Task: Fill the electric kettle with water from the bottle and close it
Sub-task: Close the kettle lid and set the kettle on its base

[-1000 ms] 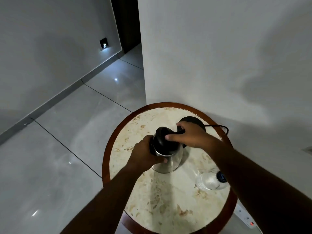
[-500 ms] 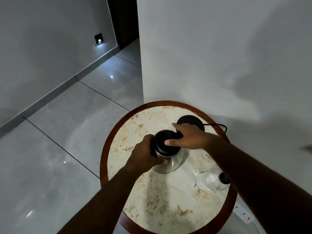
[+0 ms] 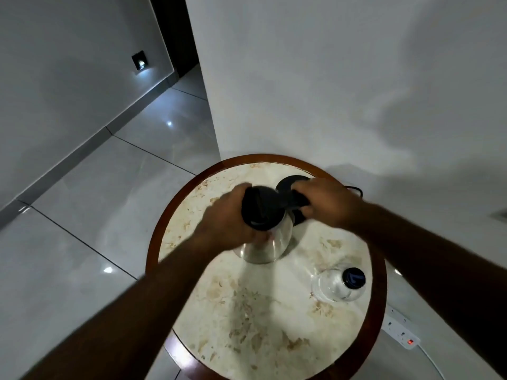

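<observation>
A steel electric kettle with a black lid sits on the round marble table. The lid looks down on the kettle. My left hand wraps around the kettle's left side near the top. My right hand grips the black handle on the kettle's right. The kettle appears slightly raised or tilted; its contact with the table is blurred. A clear plastic bottle with a dark cap stands upright near the table's right edge.
The kettle's black round base with its cord lies at the back of the table, against the white wall. A white power strip lies on the tiled floor to the right. The table has a brown wooden rim.
My right hand has moved from the lid top to the handle on the right. The kettle has shifted a little toward the back of the table. The bottle has stayed put.
</observation>
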`<control>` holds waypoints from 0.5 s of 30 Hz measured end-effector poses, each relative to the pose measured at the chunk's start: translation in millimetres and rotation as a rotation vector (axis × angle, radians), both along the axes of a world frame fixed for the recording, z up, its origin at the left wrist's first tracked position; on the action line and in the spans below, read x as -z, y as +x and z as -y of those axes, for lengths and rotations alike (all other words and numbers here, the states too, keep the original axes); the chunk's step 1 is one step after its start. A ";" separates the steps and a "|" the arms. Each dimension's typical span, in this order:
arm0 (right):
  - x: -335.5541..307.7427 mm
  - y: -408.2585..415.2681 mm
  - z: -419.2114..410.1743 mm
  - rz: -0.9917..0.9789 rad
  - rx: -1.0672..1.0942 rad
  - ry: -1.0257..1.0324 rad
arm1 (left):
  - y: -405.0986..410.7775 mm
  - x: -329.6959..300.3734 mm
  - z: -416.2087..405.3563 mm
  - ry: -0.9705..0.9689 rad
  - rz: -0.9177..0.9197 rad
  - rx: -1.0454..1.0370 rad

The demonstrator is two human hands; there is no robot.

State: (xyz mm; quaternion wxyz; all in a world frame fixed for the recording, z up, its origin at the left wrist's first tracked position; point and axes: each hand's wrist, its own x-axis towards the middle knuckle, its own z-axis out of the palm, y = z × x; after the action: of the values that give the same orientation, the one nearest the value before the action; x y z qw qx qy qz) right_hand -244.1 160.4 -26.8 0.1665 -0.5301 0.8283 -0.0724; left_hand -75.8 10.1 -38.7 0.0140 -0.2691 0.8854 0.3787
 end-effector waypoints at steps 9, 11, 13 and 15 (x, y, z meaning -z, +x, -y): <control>-25.9 -86.8 -25.3 -0.075 0.177 -0.185 | -109.5 -45.3 11.9 -0.024 -0.049 0.165; -18.6 -96.9 -29.7 -0.044 0.226 -0.186 | -125.0 -41.1 8.2 0.040 -0.044 0.160; -12.8 -105.6 -35.7 -0.006 0.272 -0.191 | -138.1 -32.2 3.3 0.093 -0.044 0.148; -5.6 -109.9 -40.4 0.033 0.295 -0.185 | -145.9 -21.1 0.1 0.124 -0.042 0.143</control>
State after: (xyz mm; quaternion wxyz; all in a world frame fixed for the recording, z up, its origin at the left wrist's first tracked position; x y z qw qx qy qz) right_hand -354.0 200.8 -21.2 0.1180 -0.4147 0.8840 -0.1806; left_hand -221.7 10.0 -17.5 0.0390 -0.1960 0.8773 0.4363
